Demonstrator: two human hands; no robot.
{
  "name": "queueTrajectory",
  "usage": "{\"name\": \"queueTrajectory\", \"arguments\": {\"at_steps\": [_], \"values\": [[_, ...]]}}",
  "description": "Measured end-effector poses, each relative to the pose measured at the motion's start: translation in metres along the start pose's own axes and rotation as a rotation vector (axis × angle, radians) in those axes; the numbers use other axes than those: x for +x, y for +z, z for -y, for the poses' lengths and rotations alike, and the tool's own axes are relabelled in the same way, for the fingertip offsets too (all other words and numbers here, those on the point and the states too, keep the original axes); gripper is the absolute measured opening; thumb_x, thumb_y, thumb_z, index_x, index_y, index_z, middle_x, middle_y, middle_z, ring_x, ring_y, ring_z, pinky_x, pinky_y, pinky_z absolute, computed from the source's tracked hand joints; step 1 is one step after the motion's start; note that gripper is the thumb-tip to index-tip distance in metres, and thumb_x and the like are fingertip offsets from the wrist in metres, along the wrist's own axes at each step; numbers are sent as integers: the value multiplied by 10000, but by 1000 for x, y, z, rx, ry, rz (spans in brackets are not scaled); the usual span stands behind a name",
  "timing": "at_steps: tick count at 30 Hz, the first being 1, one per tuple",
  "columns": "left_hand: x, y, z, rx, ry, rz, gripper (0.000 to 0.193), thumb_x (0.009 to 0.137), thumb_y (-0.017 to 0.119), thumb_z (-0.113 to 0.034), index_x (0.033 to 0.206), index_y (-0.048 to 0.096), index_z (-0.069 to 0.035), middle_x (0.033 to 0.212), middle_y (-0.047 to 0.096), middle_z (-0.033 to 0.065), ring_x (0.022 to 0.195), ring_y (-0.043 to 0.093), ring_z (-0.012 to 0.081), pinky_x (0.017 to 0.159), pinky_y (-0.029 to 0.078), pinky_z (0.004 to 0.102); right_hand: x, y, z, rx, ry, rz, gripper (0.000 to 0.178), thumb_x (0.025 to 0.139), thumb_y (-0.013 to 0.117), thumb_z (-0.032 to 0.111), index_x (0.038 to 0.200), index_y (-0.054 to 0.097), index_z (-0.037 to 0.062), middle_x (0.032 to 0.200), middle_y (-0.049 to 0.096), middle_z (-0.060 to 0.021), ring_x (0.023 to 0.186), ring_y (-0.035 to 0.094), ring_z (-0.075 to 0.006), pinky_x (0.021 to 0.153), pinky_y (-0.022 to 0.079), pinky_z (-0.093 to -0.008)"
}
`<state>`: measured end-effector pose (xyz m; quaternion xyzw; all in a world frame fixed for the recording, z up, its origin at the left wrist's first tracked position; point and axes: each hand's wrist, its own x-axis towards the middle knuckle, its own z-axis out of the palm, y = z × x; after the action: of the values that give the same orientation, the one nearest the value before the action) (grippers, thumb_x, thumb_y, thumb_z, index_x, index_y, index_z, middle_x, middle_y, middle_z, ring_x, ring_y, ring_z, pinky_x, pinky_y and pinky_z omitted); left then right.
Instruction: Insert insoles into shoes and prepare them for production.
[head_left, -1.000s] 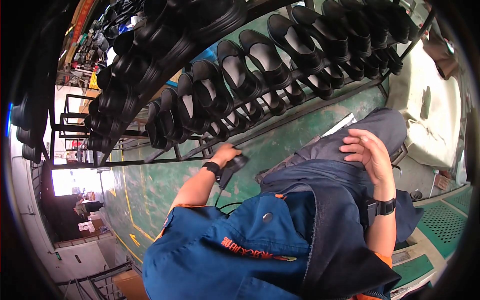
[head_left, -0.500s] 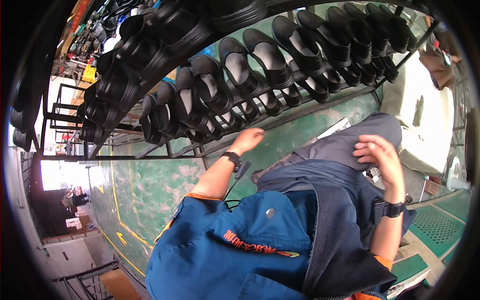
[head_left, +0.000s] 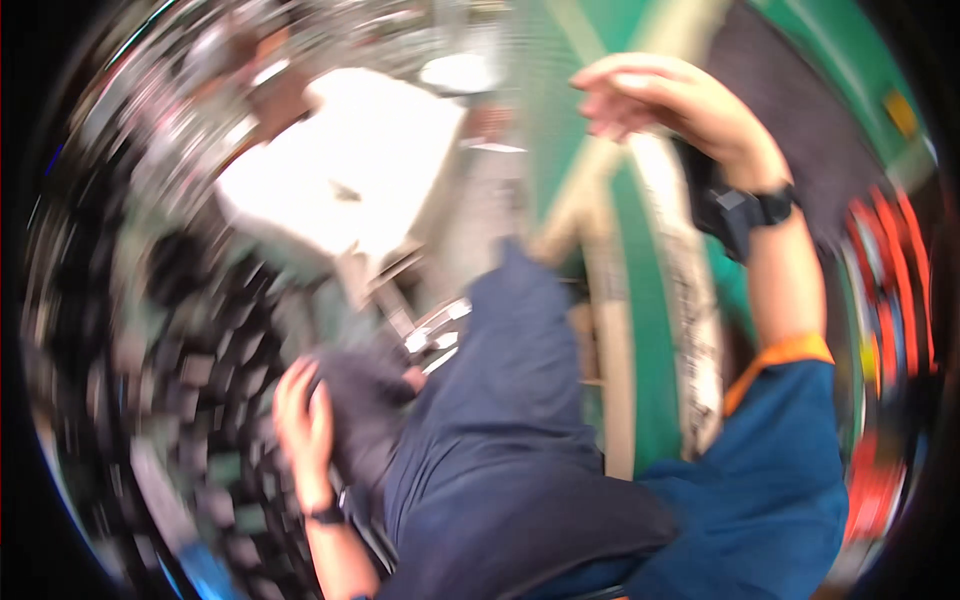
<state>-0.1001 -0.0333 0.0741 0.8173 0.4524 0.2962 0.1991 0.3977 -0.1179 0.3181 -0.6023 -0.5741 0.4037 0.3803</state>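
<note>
My left hand (head_left: 303,425) is beside my bent knee at the lower left, its fingers apart and nothing seen in them. Out to the upper right, my right hand (head_left: 665,105) hangs over a green surface (head_left: 560,170) with pale edging. Its fingers are loosely bent and spread, and they show no object. A dark band circles each wrist. My legs in dark trousers (head_left: 500,390) fill the lower middle. Turning blur smears most of the surroundings.
A large pale, box-like covered thing (head_left: 340,160) stands ahead on the left. Blurred dark shapes, seemingly black shoes (head_left: 220,370) on racks, line the left side. A dark mat-like surface (head_left: 780,110) lies beyond my right wrist, with orange-red slatted items (head_left: 890,290) at the far right.
My view and body have swung to the right. The shoe racks have gone from ahead to the left, and my right arm now reaches out over the green surface.
</note>
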Motion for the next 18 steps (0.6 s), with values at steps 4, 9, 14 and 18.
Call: {"name": "queueTrajectory", "arguments": {"at_steps": [4, 9, 14, 18], "values": [[9, 22, 10, 379, 261, 64, 258, 887, 606, -142, 1111, 659, -26, 1290, 607, 156, 1262, 505, 393, 1083, 357, 496, -132, -114, -41, 22, 116, -512, 437, 1018, 510, 324, 1321, 573, 16, 1149, 681, -103, 1007, 679, -192, 871, 544, -301], [30, 31, -25, 325, 327, 65, 263, 891, 610, -190, 1081, 693, -27, 1236, 639, 164, 1197, 552, 374, 1043, 404, 480, -289, -220, -122, 223, 295, -1350, 455, 984, 527, 351, 1333, 569, 63, 1219, 657, -82, 1120, 639, -220, 909, 524, -357], [38, 36, -33, 325, 374, 60, 284, 909, 616, -257, 1019, 724, -18, 1158, 684, 174, 1100, 608, 392, 1002, 449, 503, -307, -284, -234, -339, 324, -1690, 418, 884, 586, 335, 1177, 688, 55, 1071, 708, -143, 985, 663, -294, 865, 489, -372], [24, 27, -37, 414, 199, 123, 276, 813, 631, -178, 1048, 687, -45, 1234, 625, 152, 1229, 523, 382, 1091, 345, 507, -279, -314, -255, -937, 1001, -1391, 585, 893, 492, 467, 1332, 594, 92, 1339, 581, -224, 1285, 517, -390, 1066, 411, -447]]}}
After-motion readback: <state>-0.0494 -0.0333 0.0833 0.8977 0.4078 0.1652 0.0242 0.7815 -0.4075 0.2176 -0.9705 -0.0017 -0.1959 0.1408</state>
